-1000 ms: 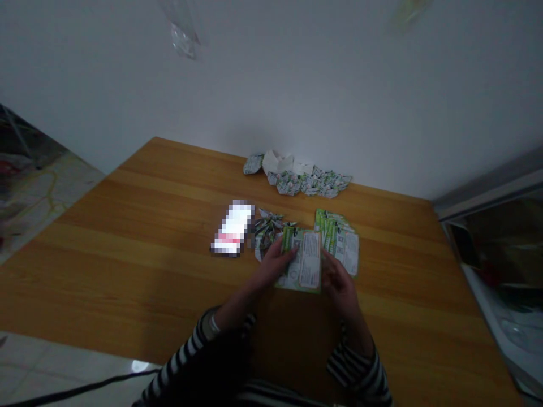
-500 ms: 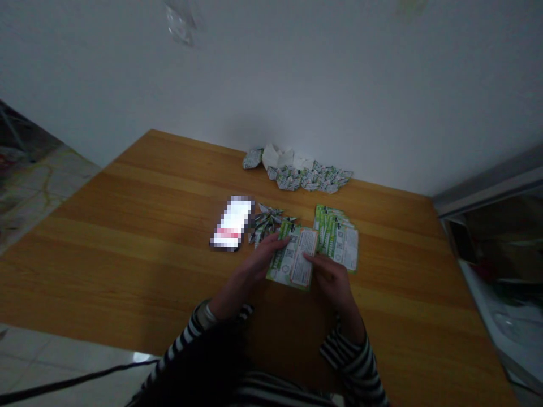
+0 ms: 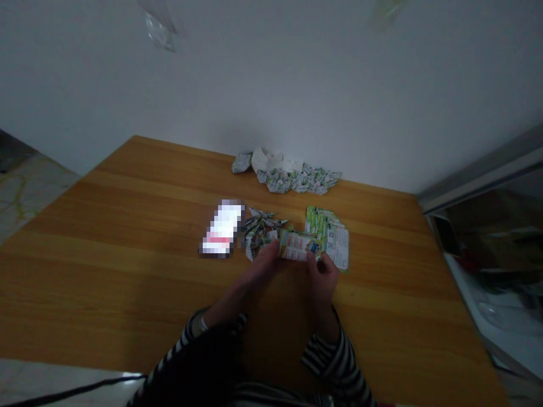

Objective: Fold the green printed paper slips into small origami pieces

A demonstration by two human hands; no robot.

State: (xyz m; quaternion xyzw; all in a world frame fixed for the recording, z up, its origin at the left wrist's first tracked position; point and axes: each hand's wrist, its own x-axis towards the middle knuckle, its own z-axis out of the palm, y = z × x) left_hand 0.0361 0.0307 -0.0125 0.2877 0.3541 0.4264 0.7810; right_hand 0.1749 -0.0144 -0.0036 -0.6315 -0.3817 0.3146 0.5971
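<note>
Head view: my left hand [image 3: 265,264] grips the left end of a printed leaflet [image 3: 296,247]; my right hand [image 3: 323,277] pinches its lower right edge, fingers curled. The leaflet is held between them over the wooden table [image 3: 161,294], partly overlapping my view of a fanned stack [image 3: 340,247]. Folded papers [image 3: 255,230] lie near my left hand, beside a bright phone [image 3: 224,226]. More folded papers [image 3: 303,180] sit along the wall [image 3: 297,85].

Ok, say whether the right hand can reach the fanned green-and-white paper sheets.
Likely yes: the fanned sheets lie just beyond the right hand, their right part uncovered, though that hand grips a folded white-and-green paper sheet.
</note>
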